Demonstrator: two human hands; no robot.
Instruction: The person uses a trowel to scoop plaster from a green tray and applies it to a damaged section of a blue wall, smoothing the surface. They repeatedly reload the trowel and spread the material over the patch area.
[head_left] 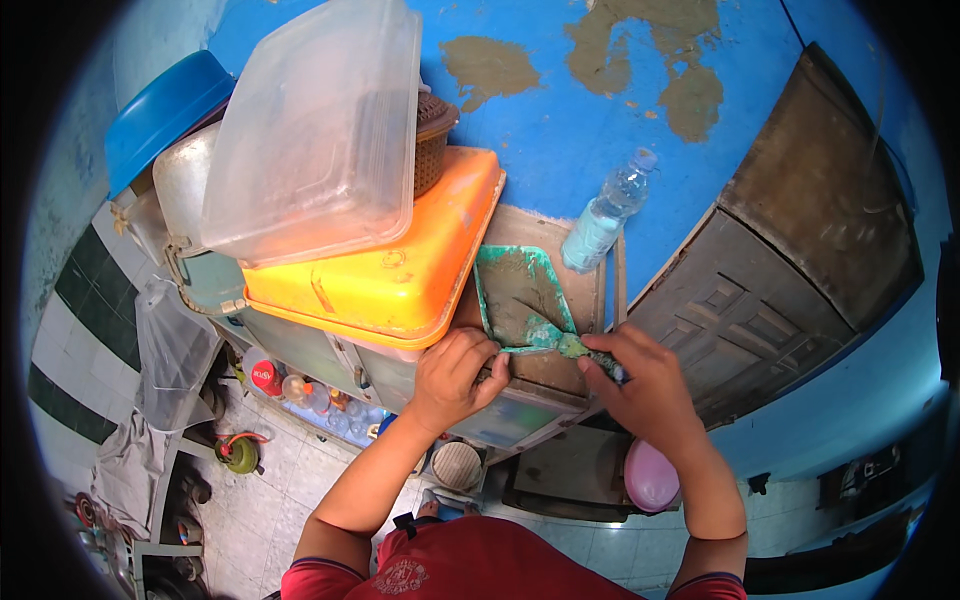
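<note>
A shallow green tray (480, 290) smeared with grey cement paste (515, 275) lies on the cabinet top in front of me. My left hand (458, 375) is closed at the tray's near left corner, its fingertips pinching the rim. In my right hand (640, 380) is a putty knife (572, 345), gripped by its handle; the paste-coated blade rests inside the tray by the near right corner. Behind the tray, to the right, a clear plastic bottle (605, 215) with cloudy liquid stands on the same top.
Left of the tray, an upturned orange basin (400, 270) carries a translucent plastic box (320, 130) and a brown basket (432, 140). A blue tub (165, 115) is farther left. The blue wall (560, 120) has grey patches. A dark wooden cabinet (750, 290) stands at right.
</note>
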